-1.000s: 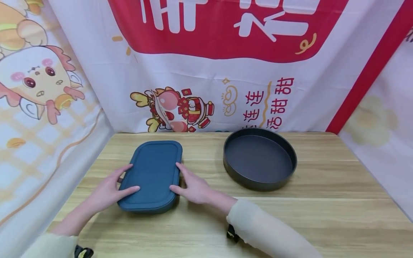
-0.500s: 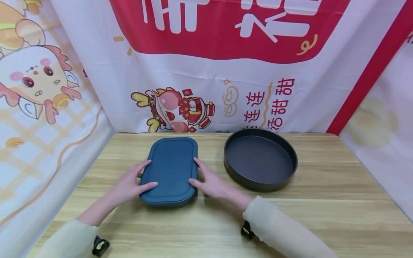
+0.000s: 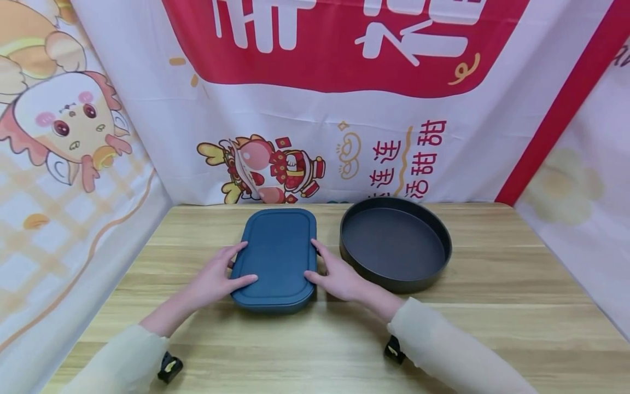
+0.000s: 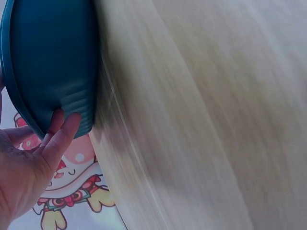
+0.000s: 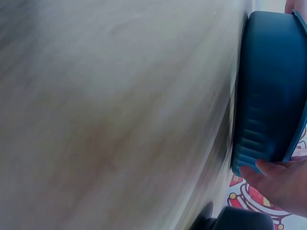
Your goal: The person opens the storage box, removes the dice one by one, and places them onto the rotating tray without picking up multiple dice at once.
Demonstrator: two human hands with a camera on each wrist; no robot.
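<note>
A dark blue rectangular food container (image 3: 275,257) with a flat lid is between my two hands, just left of the middle of the table. My left hand (image 3: 214,279) grips its left side, thumb over the lid's edge. In the left wrist view, fingertips (image 4: 71,125) press the ribbed side wall. From the right, my right hand (image 3: 339,276) holds the opposite side, thumb on the lid's rim. The right wrist view shows fingers (image 5: 254,176) against the ribbed lower wall. The base sits at or very near the tabletop; the lid hides the inside.
A round black pan (image 3: 396,243) stands close to the right of the container, near the table's back edge. The wood-grain table (image 3: 295,350) meets a printed cloth (image 3: 315,104) at the back. More cloth hangs along the left and right sides.
Both hands have shifted the blue food container to the right and slightly back, closer to the black pan. The pan has stayed in place.
</note>
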